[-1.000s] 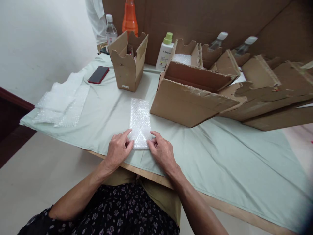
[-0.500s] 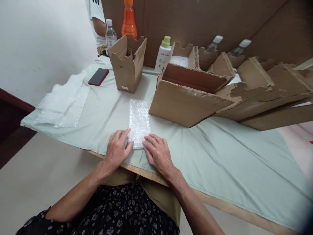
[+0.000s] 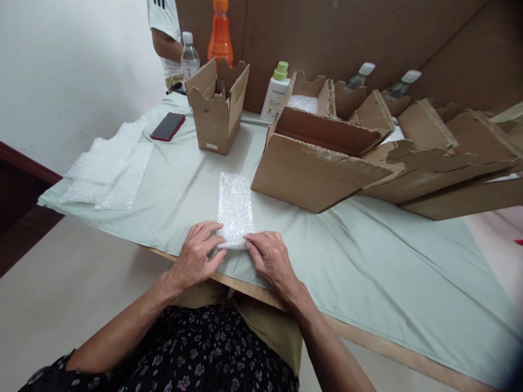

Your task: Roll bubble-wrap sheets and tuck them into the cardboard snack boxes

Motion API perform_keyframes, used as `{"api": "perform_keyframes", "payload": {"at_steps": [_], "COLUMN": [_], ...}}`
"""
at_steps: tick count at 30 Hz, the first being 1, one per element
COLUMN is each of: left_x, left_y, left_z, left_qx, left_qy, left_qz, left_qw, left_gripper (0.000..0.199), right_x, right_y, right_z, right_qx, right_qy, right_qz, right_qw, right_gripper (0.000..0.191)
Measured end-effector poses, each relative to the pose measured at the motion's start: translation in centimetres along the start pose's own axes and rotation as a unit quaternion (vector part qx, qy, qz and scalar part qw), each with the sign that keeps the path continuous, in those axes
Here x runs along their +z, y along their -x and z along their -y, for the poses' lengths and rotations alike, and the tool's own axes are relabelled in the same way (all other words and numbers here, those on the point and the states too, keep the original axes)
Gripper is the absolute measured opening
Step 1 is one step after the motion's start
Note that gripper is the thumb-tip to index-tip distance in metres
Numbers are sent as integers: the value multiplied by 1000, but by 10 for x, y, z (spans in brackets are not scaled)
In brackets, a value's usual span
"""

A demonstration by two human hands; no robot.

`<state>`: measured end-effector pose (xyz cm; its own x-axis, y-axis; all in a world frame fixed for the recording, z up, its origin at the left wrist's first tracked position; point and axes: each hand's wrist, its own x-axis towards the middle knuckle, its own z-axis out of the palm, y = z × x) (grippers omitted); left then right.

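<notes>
A rectangular piece of bubble wrap (image 3: 236, 204) lies on the pale green cloth in front of me, its near edge close to the table's front. My left hand (image 3: 201, 250) is at its near left corner, with the thumb and fingertips closing on the edge. At the near right corner my right hand (image 3: 269, 258) pinches the edge between thumb and forefinger. Several more bubble wrap sheets (image 3: 102, 169) lie overlapped at the left of the table.
A small open carton (image 3: 212, 122) and a phone (image 3: 168, 127) are at the back left. Large cartons (image 3: 310, 174) fill the right back. Behind stand a white bottle (image 3: 275, 95), an orange bottle (image 3: 220, 41) and a clear bottle (image 3: 189, 57). A person's arm (image 3: 167, 44) shows beyond.
The bubble wrap's far edge has moved slightly towards me. My right hand's fingers have closed in on the near corner, and my left hand's fingers have curled at the other.
</notes>
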<state>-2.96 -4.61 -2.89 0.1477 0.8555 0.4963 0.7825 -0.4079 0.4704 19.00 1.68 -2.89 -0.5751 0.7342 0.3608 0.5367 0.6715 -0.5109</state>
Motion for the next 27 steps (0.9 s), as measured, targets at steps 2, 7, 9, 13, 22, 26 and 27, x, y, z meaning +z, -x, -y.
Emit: {"api": "perform_keyframes", "payload": {"at_steps": [2, 7, 9, 13, 22, 26, 27], "left_x": [-1, 1, 4, 10, 13, 12, 11], "left_y": [1, 5, 5, 0, -20, -18, -15], "left_z": [-3, -2, 1, 7, 11, 9, 8], "left_qx": [-4, -58, -73, -90, -117, -115, -107], "left_qy": [26, 79, 71, 45, -4, 1, 8], "left_qz": [-8, -17, -17, -16, 31, 18, 10], "left_qw": [1000, 995, 995, 995, 993, 993, 994], "left_gripper": [9, 11, 13, 13, 11, 10, 11], "right_x": [0, 1, 2, 1, -1, 4, 4], "right_y": [0, -2, -2, 4, 11, 7, 6], "right_z": [0, 3, 3, 4, 6, 3, 3], "right_qx": [4, 18, 21, 15, -54, -51, -51], "right_qy": [-15, -21, -26, -17, 98, 98, 93], "right_qz": [-2, 13, 5, -45, 14, 25, 21], "right_qw": [1000, 1000, 999, 999, 994, 994, 994], "right_gripper": [21, 19, 18, 22, 30, 28, 27]}}
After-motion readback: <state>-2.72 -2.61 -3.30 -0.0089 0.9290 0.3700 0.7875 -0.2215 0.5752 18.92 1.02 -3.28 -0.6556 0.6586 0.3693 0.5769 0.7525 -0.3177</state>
